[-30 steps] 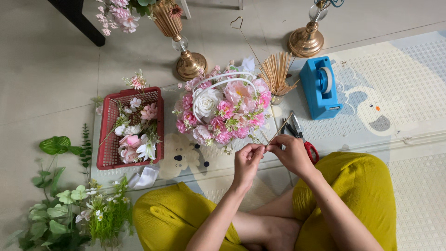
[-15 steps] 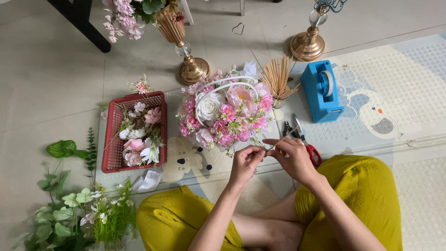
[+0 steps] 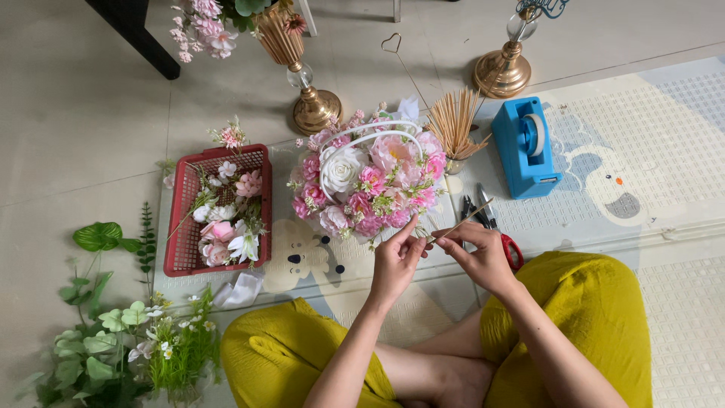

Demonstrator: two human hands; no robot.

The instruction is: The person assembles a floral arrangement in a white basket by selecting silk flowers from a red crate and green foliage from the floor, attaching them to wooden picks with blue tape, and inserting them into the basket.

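- Far to the left of the fingers, green leafy stems [image 3: 98, 332] lie on the floor beside the person's yellow-clad knee.
- Left of the fingers and a little farther from the person, a red basket [image 3: 181, 257] holds pink and white blooms.
- Just beyond the fingers stands a flower arrangement [image 3: 370, 185] of pink and white, with a white looped handle.
- The left hand [image 3: 396, 261] pinches the near end of a thin wooden stick [image 3: 461, 221] between thumb and forefinger, close to the arrangement's edge.
- The right hand [image 3: 479, 253] pinches the same stick with its fingers pressed together; the stick slants up and away to the right.
- Under the right hand lie red-handled scissors [image 3: 507, 245], partly hidden.
- Beyond the fingers, a bundle of sticks [image 3: 453, 121] stands upright.
- Right of it sits a blue tape dispenser [image 3: 526, 147] on the mat.
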